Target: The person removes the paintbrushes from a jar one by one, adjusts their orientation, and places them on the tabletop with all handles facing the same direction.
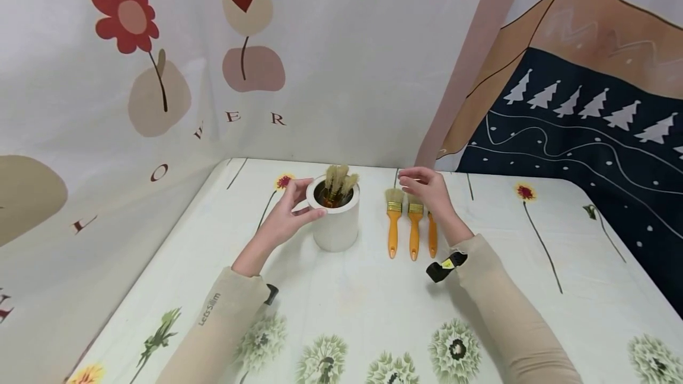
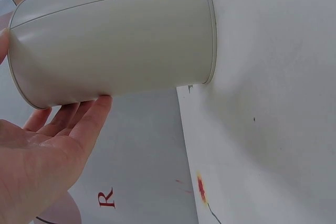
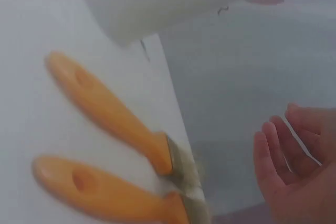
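A white cylindrical holder (image 1: 337,231) stands upright on the table, with several paintbrushes (image 1: 337,179) in it, bristles up. My left hand (image 1: 281,216) holds it near the top, thumb at the front of the rim and fingers around the far left side; the left wrist view shows the fingertips (image 2: 102,106) against its wall. To the right lie three paintbrushes with orange handles (image 1: 393,230), bristles pointing away from me; the rightmost is partly hidden by my right hand (image 1: 431,194). That hand hovers above the brushes' bristle ends, fingers loosely bent, holding nothing.
A white cloth with printed flowers (image 1: 341,289) covers the table. Behind it hangs a pale printed curtain (image 1: 352,76), with a dark tree-patterned part (image 1: 576,123) at the right. Each wrist wears a black strap (image 1: 446,266).
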`<state>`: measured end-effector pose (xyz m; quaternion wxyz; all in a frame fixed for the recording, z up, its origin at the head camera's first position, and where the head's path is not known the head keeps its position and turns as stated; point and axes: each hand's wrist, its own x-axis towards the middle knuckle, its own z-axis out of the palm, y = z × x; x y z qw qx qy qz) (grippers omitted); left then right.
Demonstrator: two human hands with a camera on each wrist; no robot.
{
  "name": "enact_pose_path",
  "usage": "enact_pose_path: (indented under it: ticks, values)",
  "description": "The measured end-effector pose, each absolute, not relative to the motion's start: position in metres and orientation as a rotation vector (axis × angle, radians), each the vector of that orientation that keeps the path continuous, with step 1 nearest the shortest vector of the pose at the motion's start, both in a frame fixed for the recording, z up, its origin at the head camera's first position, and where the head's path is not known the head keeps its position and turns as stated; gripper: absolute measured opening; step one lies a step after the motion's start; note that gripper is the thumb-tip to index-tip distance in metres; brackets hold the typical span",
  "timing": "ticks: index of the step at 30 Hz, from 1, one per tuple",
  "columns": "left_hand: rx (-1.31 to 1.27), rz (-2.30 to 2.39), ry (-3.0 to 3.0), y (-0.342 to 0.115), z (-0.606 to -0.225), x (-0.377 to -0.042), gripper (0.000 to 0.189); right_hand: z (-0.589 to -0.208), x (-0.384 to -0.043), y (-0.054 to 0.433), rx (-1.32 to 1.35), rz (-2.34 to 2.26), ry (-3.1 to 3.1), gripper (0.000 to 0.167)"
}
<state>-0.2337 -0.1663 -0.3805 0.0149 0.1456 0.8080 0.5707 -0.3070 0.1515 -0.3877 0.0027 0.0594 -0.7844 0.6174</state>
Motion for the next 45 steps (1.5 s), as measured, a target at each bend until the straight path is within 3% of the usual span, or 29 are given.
enact_pose_path:
  ticks: [21,34,45]
  values:
    - [0.437,1.779,2.517,-0.166,-0.382,-0.235,0.071,-0.370,-0.288,0.107,0.491,2.057,-2.388,0.030]
    - [0.459,1.792,2.516,-0.166,-0.381,-0.235,0.069,-0.364,-0.284,0.086,0.675,1.871,-2.433,0.033]
    - [0.447,1.801,2.492,-0.165,-0.379,-0.234,0.069,-0.366,-0.286,0.075,0.665,1.857,-2.381,0.018]
